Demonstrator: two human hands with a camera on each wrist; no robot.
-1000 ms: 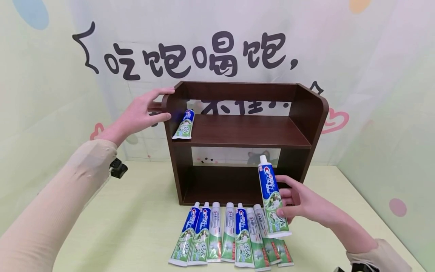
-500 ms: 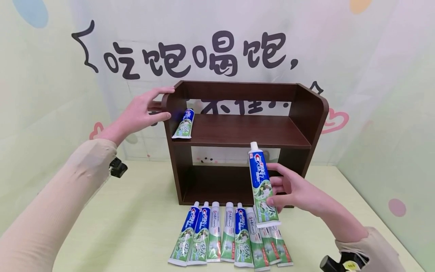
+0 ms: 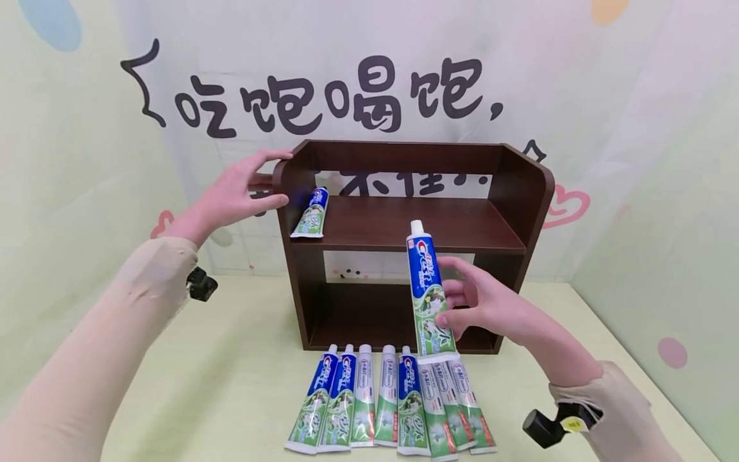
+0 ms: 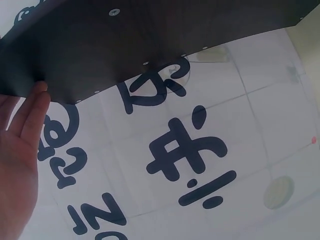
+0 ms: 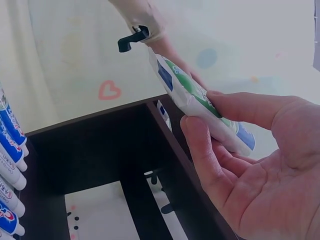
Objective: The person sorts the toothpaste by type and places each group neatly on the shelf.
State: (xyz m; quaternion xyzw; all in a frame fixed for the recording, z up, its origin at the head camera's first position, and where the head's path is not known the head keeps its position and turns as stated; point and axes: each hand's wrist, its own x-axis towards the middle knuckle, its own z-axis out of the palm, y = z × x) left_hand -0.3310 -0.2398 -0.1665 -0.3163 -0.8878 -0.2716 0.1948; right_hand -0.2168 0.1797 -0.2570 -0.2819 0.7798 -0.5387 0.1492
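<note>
In the head view, my right hand (image 3: 485,305) holds a blue, green and white toothpaste tube (image 3: 426,289) upright, cap up, between thumb and fingers. The tube is in front of the dark brown two-tier shelf (image 3: 404,247), its cap level with the upper tier. The right wrist view shows the thumb on one face of this tube (image 5: 200,102) and fingers on the other. My left hand (image 3: 233,189) rests its fairly straight fingers and thumb against the shelf's left side panel; the left wrist view shows fingertips touching that panel (image 4: 125,45). Another such tube (image 3: 312,213) lies at the upper tier's left end.
On the pale table (image 3: 231,385), a row of several toothpaste tubes lies before the shelf, caps toward it. Some are blue and green (image 3: 314,404); others are silver and green (image 3: 364,398). A printed backdrop (image 3: 369,38) stands behind the shelf.
My right hand has carried its toothpaste tube left and upward, from in front of the lower compartment toward the upper tier. My left hand stays at the shelf's side.
</note>
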